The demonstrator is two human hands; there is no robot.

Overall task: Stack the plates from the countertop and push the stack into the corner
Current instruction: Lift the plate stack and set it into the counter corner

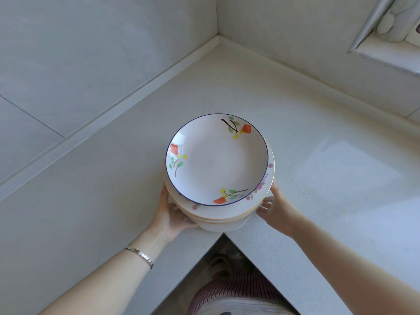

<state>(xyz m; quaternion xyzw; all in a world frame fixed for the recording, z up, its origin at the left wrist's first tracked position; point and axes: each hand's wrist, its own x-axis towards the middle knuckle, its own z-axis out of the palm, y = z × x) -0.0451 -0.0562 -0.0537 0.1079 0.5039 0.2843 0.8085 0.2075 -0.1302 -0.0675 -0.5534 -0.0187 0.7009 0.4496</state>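
stack of plates sitting on surface | top plate holding nothing | left hand and right hand pressing its sides, fingers spread wide

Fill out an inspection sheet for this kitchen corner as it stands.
Surface: white countertop, L-shaped, glossy.
Job's things: plate stack near the inner front edge, short of the wall corner; floral plate on top.
Clutter: nothing seen.
Hands: left hand and right hand on opposite sides of the stack, fingers at its rims.
Cables: nothing seen.
Surroundings: tiled walls, window sill upper right.
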